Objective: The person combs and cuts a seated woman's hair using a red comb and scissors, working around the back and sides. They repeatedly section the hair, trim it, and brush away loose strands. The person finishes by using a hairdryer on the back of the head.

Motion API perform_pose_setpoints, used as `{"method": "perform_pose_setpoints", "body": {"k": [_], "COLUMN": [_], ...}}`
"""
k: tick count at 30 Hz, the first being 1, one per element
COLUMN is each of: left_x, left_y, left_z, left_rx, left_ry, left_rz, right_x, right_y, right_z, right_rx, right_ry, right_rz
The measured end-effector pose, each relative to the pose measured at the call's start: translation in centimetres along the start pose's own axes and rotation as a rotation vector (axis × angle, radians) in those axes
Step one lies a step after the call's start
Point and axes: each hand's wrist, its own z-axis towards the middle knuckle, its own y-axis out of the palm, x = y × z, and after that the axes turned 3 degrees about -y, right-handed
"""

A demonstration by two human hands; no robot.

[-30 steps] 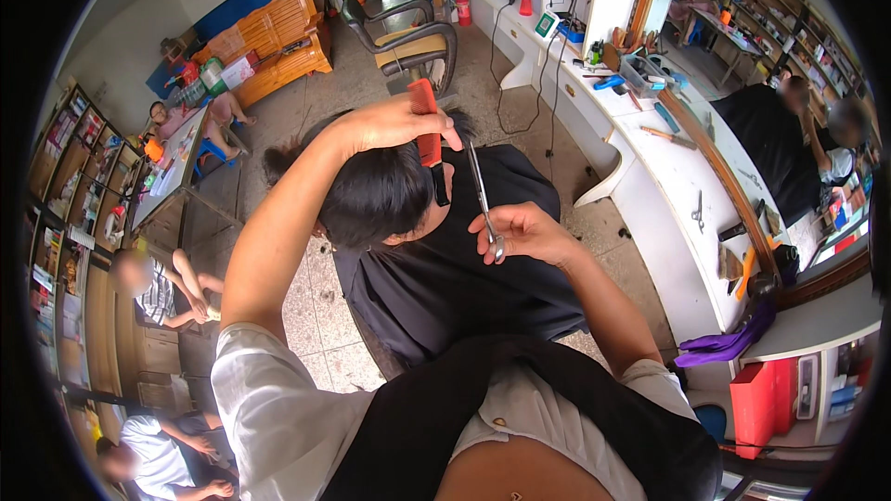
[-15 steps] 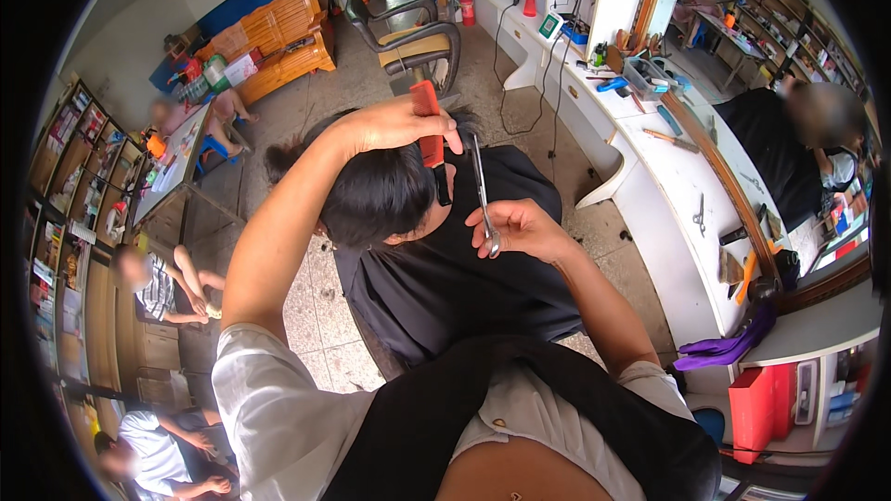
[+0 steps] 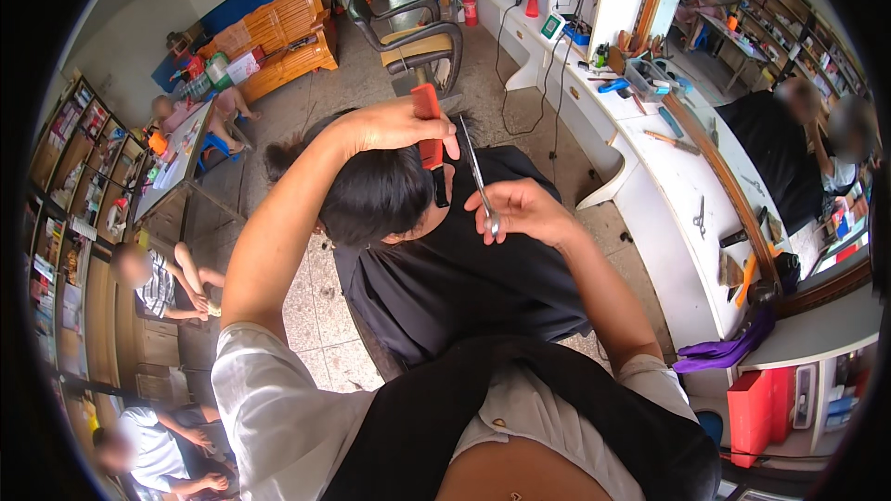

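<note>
A seated person with dark hair [image 3: 376,190] wears a black cape [image 3: 464,288] spread over shoulders and lap. Over the far side of the head, my left hand [image 3: 399,125] grips a red comb [image 3: 428,116], its fingers bent round it. To its right my right hand [image 3: 524,211] holds metal scissors [image 3: 474,162] by the finger loops. The blades point up and away, toward the hair tips beside my left fingers. A black clip [image 3: 441,187] sits in the hair near the ear. Hair between my left fingers is too small to make out.
A white counter [image 3: 640,162] with a mirror runs along the right, holding another pair of scissors [image 3: 700,213] and a wooden-handled brush [image 3: 670,141]. An armchair [image 3: 408,42] stands ahead. Seated people [image 3: 162,283] and shelves [image 3: 79,186] line the left.
My right hand and the scissors have moved slightly up and away, and the blades now lean more to the left, nearer the left fingers. My left hand with the comb stays almost still.
</note>
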Motion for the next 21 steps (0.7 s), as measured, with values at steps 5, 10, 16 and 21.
{"method": "perform_pose_setpoints", "body": {"k": [5, 10, 16, 21], "left_x": [0.5, 1.0, 0.8, 0.1], "left_y": [0.1, 0.2, 0.2, 0.1], "left_z": [-0.5, -0.8, -0.7, -0.9], "left_rx": [0.024, 0.056, 0.081, 0.154], "left_ry": [-0.011, 0.008, -0.006, 0.04], "left_rz": [-0.025, -0.151, -0.235, -0.101], "right_x": [-0.5, 2.6, 3.0, 2.2], "right_y": [-1.2, -0.7, 3.3, 4.1], "right_z": [0.0, 0.4, 3.0, 2.9], "right_rx": [0.112, 0.239, 0.42, 0.384], "right_ry": [0.064, -0.246, -0.126, -0.256], "right_rz": [0.014, 0.291, -0.062, 0.038]}}
